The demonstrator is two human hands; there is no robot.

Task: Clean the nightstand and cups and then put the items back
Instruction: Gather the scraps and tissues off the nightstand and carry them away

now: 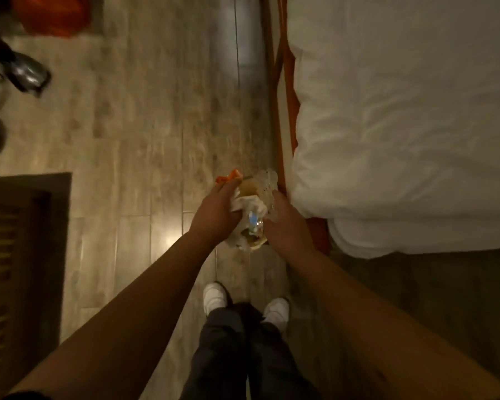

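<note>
I stand on a wooden floor beside a bed and carry a bundle of items in front of me with both hands. My left hand point(217, 210) grips its left side, holding a white cloth point(247, 204) and something orange point(228, 177). My right hand point(283, 223) grips the right side, around a clear cut-glass cup point(267, 180). A second clear cup or bottle with a blue mark point(253, 226) sits between my hands, blurred. The nightstand is out of view.
A bed with white bedding point(401, 125) and an orange-brown frame point(283, 111) fills the right. A dark slatted wooden piece point(20, 255) stands at the left. Dark shoes point(26, 73) and an orange object point(52, 13) lie at the far left. My white shoes point(214, 295) are below.
</note>
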